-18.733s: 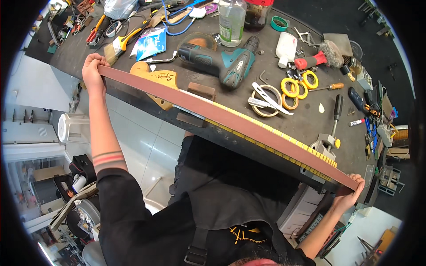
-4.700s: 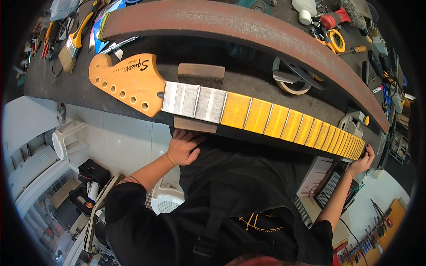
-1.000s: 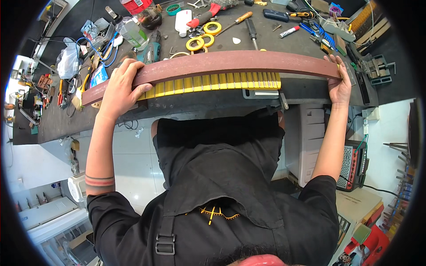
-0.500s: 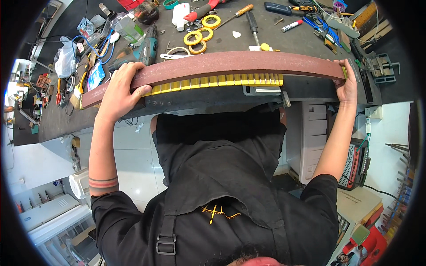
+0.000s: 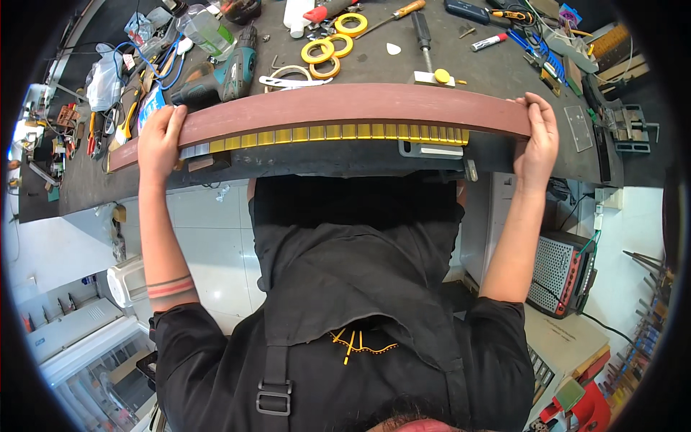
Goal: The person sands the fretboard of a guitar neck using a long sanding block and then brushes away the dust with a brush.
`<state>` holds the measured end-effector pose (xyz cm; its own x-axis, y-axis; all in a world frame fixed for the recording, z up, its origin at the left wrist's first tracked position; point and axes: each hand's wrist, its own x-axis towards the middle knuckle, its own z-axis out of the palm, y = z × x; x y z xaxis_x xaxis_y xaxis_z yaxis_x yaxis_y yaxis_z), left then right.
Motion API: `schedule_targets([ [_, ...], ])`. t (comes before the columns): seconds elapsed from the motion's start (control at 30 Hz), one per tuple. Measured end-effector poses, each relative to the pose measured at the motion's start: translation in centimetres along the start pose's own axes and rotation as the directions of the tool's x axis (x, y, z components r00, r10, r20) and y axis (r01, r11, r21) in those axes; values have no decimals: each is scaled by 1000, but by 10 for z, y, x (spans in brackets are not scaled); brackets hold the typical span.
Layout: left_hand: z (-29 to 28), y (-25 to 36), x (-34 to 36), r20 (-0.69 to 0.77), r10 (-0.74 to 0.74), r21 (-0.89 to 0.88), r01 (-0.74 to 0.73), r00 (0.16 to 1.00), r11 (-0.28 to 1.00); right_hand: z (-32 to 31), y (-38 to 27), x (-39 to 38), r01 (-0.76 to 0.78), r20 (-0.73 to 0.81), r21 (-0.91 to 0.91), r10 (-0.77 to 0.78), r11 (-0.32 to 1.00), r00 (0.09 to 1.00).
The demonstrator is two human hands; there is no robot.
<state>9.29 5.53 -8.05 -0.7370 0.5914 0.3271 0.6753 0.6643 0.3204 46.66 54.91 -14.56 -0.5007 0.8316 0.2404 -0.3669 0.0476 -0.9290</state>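
Note:
My left hand (image 5: 158, 144) grips a long red-brown sanding beam (image 5: 345, 101) near its left end, fingers wrapped over it. My right hand (image 5: 536, 137) is closed round the beam's right end. The beam lies along the guitar neck, whose fretboard (image 5: 324, 134) shows yellow tape between the frets and a silvery stretch at the left; the headstock is hidden. A clamp (image 5: 432, 149) sits at the neck's right end on the front edge of the dark bench (image 5: 273, 162).
Behind the beam lie a teal drill (image 5: 230, 72), several yellow tape rolls (image 5: 317, 50), a screwdriver (image 5: 403, 11), a clear bottle (image 5: 209, 36) and a marker (image 5: 489, 42). A metal vise (image 5: 630, 129) stands at the right, brushes and tools (image 5: 126, 122) at the left.
Over the last second the beam and both my hands have slid leftward along the neck. Much earlier, the fretboard lay uncovered with my left hand at the bench edge.

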Motion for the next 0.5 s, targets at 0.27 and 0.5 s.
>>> schedule_targets([
  [0.27,67,107,18,-83,565,400,-492,821,773,-127,-13,66,56,-286,-89,-79,995,955],
  [0.5,9,-5,-2,-69,49,73,-44,996,996,-5,10,3,62,-43,-35,-64,997,997],
])
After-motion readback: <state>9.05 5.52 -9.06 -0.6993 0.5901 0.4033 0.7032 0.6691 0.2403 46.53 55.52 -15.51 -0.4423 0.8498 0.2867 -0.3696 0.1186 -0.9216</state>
